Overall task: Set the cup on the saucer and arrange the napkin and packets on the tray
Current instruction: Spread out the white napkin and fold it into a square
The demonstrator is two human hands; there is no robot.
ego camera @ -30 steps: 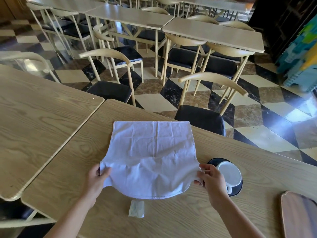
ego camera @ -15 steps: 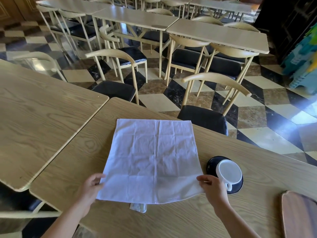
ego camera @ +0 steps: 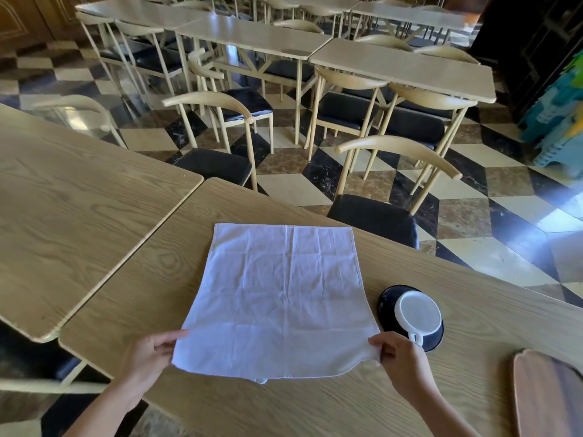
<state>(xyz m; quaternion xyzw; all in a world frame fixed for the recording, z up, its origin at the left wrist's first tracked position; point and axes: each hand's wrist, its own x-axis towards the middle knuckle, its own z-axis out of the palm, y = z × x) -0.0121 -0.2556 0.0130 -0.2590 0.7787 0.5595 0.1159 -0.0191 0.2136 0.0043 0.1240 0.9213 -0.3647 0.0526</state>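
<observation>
A white cloth napkin [ego camera: 280, 298] lies spread flat on the wooden table [ego camera: 315, 405]. My left hand [ego camera: 148, 354] pinches its near left corner and my right hand [ego camera: 400, 357] pinches its near right corner. A pale packet [ego camera: 261, 380] peeks out from under the napkin's near edge, mostly hidden. To the right, a white cup [ego camera: 418, 313] sits on a dark saucer [ego camera: 386, 304], handle toward me. The wooden tray [ego camera: 549, 395] shows at the lower right edge.
A second wooden table [ego camera: 72, 216] adjoins on the left with a narrow gap between. Chairs with black seats [ego camera: 375, 216] stand along the table's far side. Beyond are rows of tables and chairs on a checkered floor.
The napkin has been pulled toward me and laid flatter; its near edge now covers most of the packet. Both hands moved nearer to me with the corners.
</observation>
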